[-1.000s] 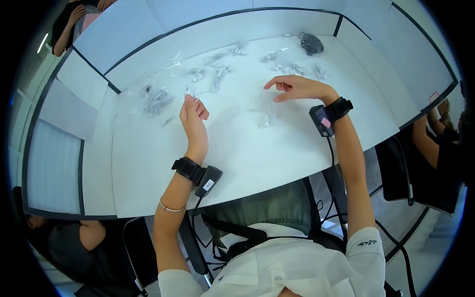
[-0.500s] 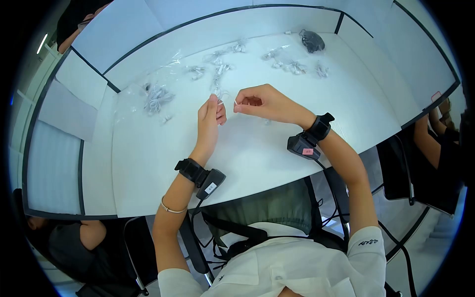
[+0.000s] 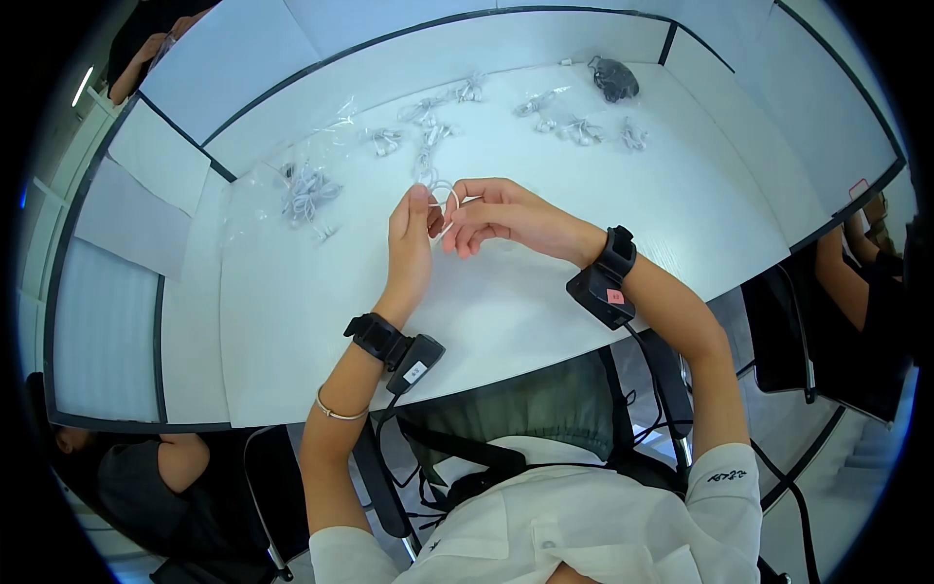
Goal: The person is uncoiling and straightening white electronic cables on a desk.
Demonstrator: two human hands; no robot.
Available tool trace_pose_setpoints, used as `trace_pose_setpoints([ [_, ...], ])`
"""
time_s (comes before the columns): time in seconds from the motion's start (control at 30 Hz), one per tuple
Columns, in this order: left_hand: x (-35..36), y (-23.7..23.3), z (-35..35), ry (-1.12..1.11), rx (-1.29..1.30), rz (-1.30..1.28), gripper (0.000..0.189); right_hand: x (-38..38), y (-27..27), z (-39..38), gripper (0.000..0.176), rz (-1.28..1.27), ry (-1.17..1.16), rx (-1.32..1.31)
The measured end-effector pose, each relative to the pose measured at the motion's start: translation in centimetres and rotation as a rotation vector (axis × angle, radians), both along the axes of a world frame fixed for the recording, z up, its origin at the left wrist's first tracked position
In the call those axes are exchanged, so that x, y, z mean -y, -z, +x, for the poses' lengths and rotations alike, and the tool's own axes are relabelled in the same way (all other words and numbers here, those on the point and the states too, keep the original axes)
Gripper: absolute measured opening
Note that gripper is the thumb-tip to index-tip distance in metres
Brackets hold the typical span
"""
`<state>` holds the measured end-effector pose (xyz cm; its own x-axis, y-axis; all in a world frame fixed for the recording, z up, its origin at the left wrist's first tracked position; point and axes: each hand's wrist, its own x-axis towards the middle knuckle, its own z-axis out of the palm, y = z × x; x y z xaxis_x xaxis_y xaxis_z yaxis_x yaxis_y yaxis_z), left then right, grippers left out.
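Note:
My left hand (image 3: 411, 229) is closed, thumb up, pinching a white cable (image 3: 451, 191) near the table's middle. The cable makes a small loop between my two hands. Against the loop's right side, my right hand (image 3: 501, 216) has its fingers bent around the cable, partly hiding it. Just beyond my left fingertips lies a bundled white cable (image 3: 428, 156) on the white table (image 3: 584, 224). Each of my wrists wears a black strapped device.
A bigger heap of white cables (image 3: 309, 193) lies left, by clear plastic bags (image 3: 258, 200). Small bundled cables (image 3: 582, 131) and a black bundle (image 3: 613, 80) sit toward the back. Low partitions (image 3: 438, 54) border the table. Other people are at the sides.
My right hand has moved left to my left hand, its lower fingers loosening from their curl. A cable loop now shows between the hands. My left hand has stayed nearly still.

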<state>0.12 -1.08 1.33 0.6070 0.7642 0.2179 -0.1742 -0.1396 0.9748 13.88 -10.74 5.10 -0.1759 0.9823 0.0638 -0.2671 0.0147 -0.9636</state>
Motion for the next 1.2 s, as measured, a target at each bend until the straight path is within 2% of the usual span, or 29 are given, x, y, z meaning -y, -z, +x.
trace_pose_setpoints([
  [0.2, 0.2, -0.3, 0.0, -0.008, 0.009, 0.037, 0.041, 0.0, 0.0, 0.0, 0.021, -0.049, -0.026, 0.126],
  [0.3, 0.5, -0.3, -0.1, 0.038, -0.015, -0.024, 0.042, -0.2, 0.8, -0.1, 0.023, -0.036, -0.001, 0.091],
  [0.4, 0.5, -0.7, -0.2, 0.087, -0.065, -0.009, 0.042, -0.5, 1.4, 0.2, 0.021, 0.019, 0.096, 0.087],
  [0.6, -0.1, -0.2, 0.1, 0.268, -0.052, -0.217, 0.041, -1.0, 2.0, 0.3, 0.012, 0.016, 0.257, 0.145],
  [0.9, -0.6, -0.5, -0.3, 0.399, -0.109, -0.261, 0.042, -0.9, 2.0, 0.4, 0.012, 0.094, 0.326, 0.168],
  [1.2, -0.5, -0.8, -0.4, 0.436, -0.123, -0.268, 0.043, -1.1, 1.8, 0.7, 0.017, 0.124, 0.369, 0.234],
])
